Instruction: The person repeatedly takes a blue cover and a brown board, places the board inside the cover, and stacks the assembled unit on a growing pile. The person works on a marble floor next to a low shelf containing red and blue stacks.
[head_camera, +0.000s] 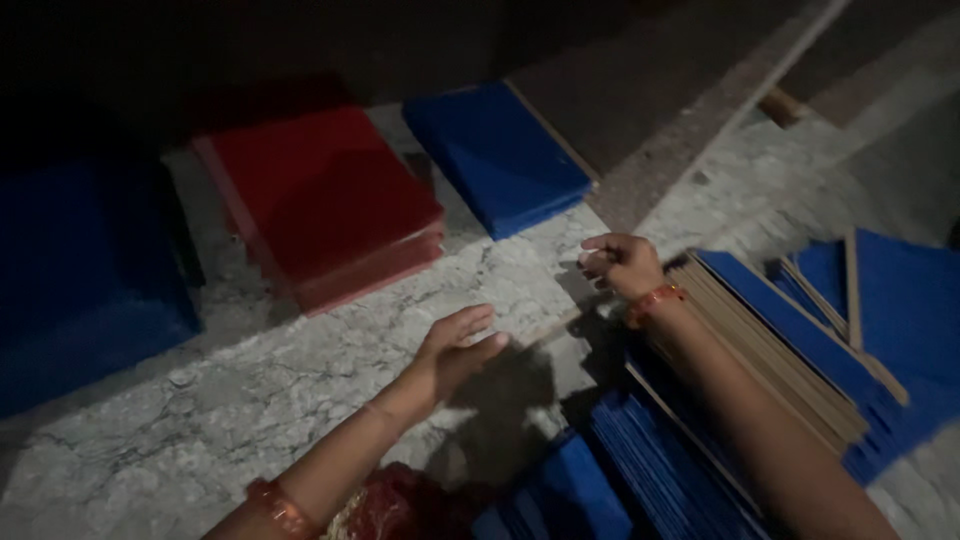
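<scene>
While the right hand (622, 264) is loosely curled at mid-frame, apparently pinching a thin strip (545, 328), the left hand (455, 350) hovers open and empty beside it. A weak pinch could drop the strip; the forearm could topple the leaning blue boards (790, 345) at lower right.

Count of what lies before you: two hands, four flat stacks and one loose spread of boards.

You have two bare hands out over the pale stone floor (250, 390): the left hand (455, 350) and the right hand (622, 265), each with one orange-red bangle at its wrist or forearm, two bangles in all. You can count one stack of glossy red rectangular boards (325, 200), two stacks of blue rectangular boards, one beyond it (497, 155) and one in the dark at far left (85, 280), and one leaning stack of blue-faced brown-edged boards (780, 350) by your right arm. The fanned blue sheets (640, 480) below are too many and too dim to count.
</scene>
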